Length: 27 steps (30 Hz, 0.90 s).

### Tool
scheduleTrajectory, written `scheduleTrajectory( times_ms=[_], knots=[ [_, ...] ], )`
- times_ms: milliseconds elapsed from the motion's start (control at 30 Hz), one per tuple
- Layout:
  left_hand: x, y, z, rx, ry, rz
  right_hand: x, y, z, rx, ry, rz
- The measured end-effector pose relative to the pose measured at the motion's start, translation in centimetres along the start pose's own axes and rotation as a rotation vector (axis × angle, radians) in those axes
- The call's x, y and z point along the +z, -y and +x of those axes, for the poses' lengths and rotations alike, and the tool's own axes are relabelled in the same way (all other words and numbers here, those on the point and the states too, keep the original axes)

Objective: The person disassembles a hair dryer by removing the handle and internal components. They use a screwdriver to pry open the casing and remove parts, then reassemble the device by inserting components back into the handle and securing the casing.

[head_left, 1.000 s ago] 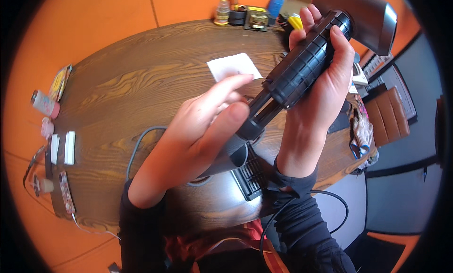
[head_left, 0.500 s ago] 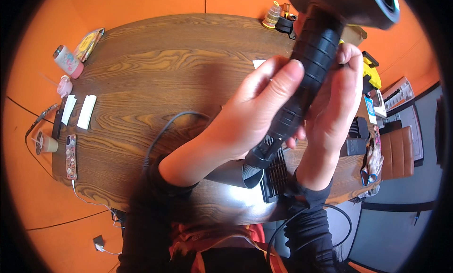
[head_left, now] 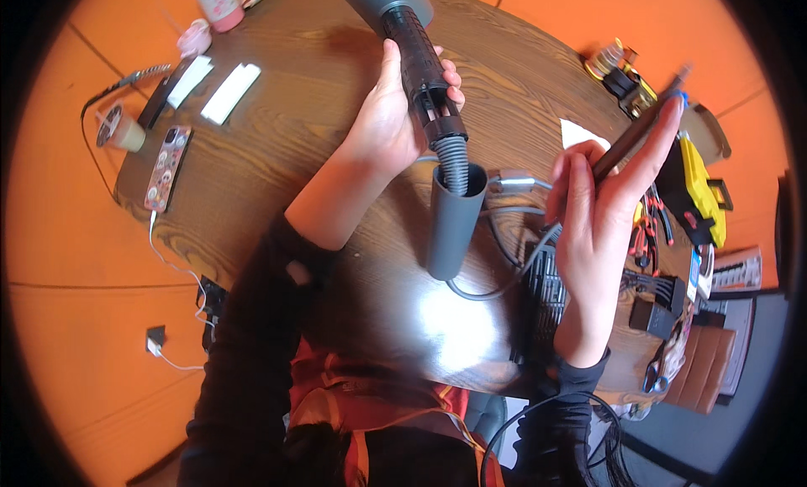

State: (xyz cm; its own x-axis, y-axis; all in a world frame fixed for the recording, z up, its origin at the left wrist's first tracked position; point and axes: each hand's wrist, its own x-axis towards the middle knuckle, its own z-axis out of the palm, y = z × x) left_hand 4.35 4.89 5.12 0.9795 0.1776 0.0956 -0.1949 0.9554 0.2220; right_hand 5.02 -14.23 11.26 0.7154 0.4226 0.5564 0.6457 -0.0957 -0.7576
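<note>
A partly opened hair dryer has a grey head at the top and an exposed black handle core. My left hand is closed round that core, thumb on its left side. A ribbed grey hose runs from the core down into a loose grey handle sleeve, which stands tilted over the table with a cable below it. Apart from the dryer, to the right, my right hand grips a slim dark pen-shaped tool with a blue ring near its thin tip, pointing up and away.
A black slotted rack lies by my right wrist. Pliers, a yellow toolbox and a black box stand at the right. A phone, white paper strips and a drink cup are at the left.
The hair dryer has moved left with my left hand, showing the hose and sleeve. My right hand has come away from the handle and now visibly holds the pen-shaped tool. The view has turned.
</note>
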Motion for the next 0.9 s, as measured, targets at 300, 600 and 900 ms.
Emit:
scheduleTrajectory(
  times_ms=[300,600,900],
  knots=[
    [-3.5,-2.2,-4.1,0.127,-0.243,0.365,2.4,-0.8,-0.5,-0.082,0.322,-0.168],
    [-2.9,-1.0,-4.4,0.152,-0.384,0.555,2.9,-1.8,-1.9,0.182,0.279,-0.125],
    [-2.6,-1.8,-5.1,0.308,-0.158,0.647,3.0,-0.7,-2.7,0.299,0.291,0.022]
  ],
)
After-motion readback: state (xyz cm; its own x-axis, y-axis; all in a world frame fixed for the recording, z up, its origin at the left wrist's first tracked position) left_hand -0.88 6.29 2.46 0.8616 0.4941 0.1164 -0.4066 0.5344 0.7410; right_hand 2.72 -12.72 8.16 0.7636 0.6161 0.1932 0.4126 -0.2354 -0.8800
